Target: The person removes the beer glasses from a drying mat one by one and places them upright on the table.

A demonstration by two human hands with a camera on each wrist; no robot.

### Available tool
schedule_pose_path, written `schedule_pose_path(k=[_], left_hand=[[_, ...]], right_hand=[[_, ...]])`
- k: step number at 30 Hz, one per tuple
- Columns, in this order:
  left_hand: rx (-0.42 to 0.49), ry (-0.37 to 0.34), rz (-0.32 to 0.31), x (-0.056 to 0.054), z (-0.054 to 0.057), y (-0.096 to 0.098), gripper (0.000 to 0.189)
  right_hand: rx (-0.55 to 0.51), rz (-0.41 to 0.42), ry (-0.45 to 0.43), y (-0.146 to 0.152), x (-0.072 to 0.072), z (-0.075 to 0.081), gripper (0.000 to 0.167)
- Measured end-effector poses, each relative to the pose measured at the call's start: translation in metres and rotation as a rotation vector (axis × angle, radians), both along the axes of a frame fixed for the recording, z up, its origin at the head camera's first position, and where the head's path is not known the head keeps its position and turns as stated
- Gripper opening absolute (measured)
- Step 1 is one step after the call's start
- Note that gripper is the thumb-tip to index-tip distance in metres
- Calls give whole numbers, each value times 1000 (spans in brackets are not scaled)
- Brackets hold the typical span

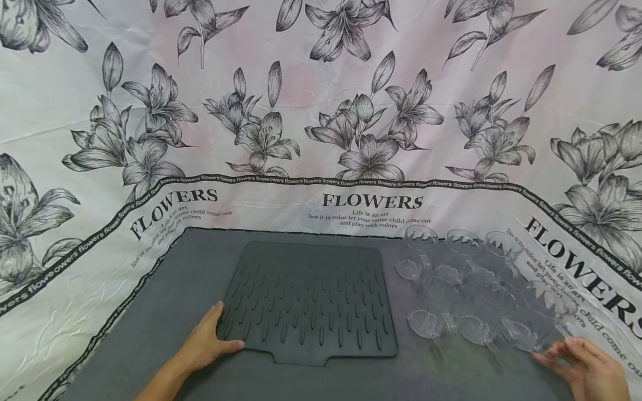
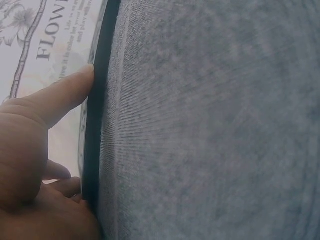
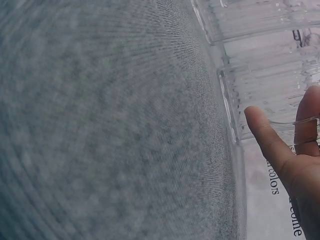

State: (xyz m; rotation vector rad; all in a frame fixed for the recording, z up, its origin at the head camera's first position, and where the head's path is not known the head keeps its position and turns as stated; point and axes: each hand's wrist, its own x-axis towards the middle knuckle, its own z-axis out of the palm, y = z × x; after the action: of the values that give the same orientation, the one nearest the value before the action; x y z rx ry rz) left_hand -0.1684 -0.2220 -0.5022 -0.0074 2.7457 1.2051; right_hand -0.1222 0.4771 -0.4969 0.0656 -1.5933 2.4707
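A dark rectangular mat (image 1: 306, 256) with raised slots and a short front tab lies flat on the table. My left hand (image 1: 203, 340) is at its near left corner, thumb against the front edge and fingers along the left side; in the left wrist view the thumb (image 2: 67, 95) touches the dark edge. To the right of the mat stand several clear cups (image 1: 471, 328) with handles, grouped in rows. My right hand (image 1: 594, 367) pinches the clear cup (image 1: 519, 334) at the near right of the group by its handle; the transparent material makes the contact hard to see.
A grey cloth-like table surface (image 1: 155, 312) lies under everything. White fabric (image 1: 281, 206) printed with lilies and the word FLOWERS hangs behind and along both sides. The cups stand close together, near the right edge of the table.
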Motion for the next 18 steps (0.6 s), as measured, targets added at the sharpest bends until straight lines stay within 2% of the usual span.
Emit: schedule_pose_path(k=[6,13,18], left_hand=[[1,-8,6,0,-1,-2,124],[-2,-8,10,-3,-2,-4,124],[-8,-11,8,-3,-1,-3,123]], right_hand=[[-37,52,14,3,-4,-4,22],[-110,213,125,6,-11,-5,32],[-97,242,149,5,-11,-4,34]])
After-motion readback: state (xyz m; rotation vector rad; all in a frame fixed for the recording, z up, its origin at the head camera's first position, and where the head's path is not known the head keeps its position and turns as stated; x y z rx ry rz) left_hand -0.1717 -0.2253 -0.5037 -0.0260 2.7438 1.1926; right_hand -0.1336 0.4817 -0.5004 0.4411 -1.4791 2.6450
